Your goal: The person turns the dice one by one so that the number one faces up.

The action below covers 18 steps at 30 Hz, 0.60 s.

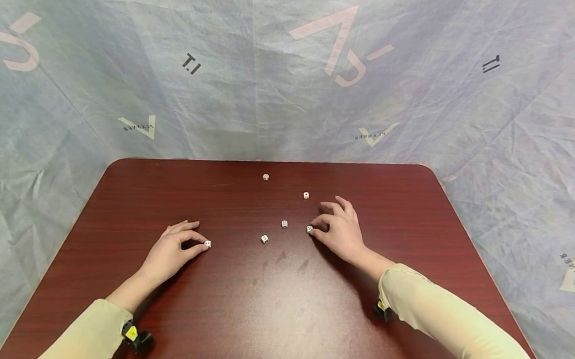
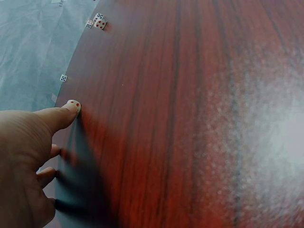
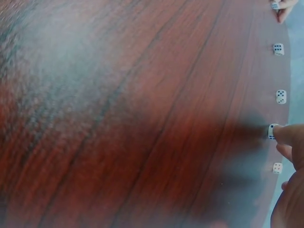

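Observation:
Between thumb and index finger, my left hand (image 1: 170, 249) pinches a white die (image 1: 208, 244) low over the left half of the table; in the left wrist view the die (image 2: 74, 105) shows red pips at the thumb tip. My right hand (image 1: 342, 233) pinches another die (image 1: 309, 230) right of centre, its other fingers spread forward. In the right wrist view that die (image 3: 272, 131) has dark pips. Two loose dice, one die (image 1: 264, 239) and a second die (image 1: 285, 224), lie between the hands.
Farther back lie one die (image 1: 306, 195) ahead of the right hand and another die (image 1: 265, 177) near the far edge. The dark red wooden table (image 1: 279, 322) has rounded far corners. A grey printed cloth (image 1: 223, 104) surrounds it at the back and sides.

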{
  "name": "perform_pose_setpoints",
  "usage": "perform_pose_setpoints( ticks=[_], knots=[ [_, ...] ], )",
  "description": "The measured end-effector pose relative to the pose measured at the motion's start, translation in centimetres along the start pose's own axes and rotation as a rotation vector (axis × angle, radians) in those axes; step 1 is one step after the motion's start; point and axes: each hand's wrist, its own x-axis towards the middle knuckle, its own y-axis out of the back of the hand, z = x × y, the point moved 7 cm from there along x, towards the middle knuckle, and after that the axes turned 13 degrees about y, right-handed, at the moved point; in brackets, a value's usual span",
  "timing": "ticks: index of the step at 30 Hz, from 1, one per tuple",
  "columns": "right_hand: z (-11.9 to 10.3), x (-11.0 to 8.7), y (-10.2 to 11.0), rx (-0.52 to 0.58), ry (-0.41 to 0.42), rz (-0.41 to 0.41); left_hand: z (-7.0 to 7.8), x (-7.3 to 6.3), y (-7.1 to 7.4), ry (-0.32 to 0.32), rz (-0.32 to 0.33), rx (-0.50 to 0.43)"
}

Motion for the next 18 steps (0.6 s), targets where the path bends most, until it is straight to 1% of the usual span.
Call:
perform_pose_setpoints(
  ticks=[9, 18],
  knots=[
    [-0.46, 0.35, 0.00, -0.050, 0.035, -0.038, 0.21, -0.07, 0.13, -0.023, 0.013, -0.001],
    [-0.57, 0.58, -0.01, -0.089, 0.047, -0.059, 0.14, -0.07, 0.13, -0.018, 0.004, -0.005]
  ],
)
